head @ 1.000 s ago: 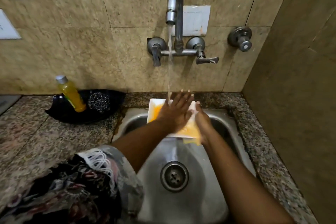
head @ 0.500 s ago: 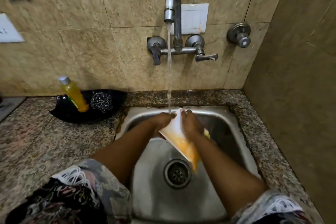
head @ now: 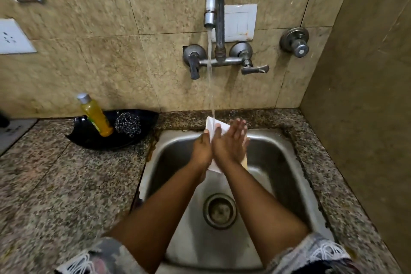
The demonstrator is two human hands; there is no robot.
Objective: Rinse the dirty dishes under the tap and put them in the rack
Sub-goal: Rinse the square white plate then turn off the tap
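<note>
Stainless steel sink basin (head: 278,176) set in speckled granite counter (head: 55,184). Curved chrome wall tap (head: 213,0) running; stream lands on the upper edge of the dish.

White square plate (head: 211,125), held tilted over the back of the basin, yellow residue showing at its lower right edge. Looks rigid and glazed, probably ceramic or melamine; cannot tell which. Judged light, slick when wet, liable to chip against the steel if it slips.

Left hand (head: 201,150) grips the plate's left rim, fingers curled round the edge. Right hand (head: 231,142) lies flat, fingers straight, pressed on the plate's face, rubbing rather than gripping.

Best hold: opposite rims, thumbs on top.

No rack in view.

Black shallow dish (head: 93,138) on counter holds yellow liquid soap bottle (head: 95,115) and steel wool scrubber (head: 127,122).
</note>
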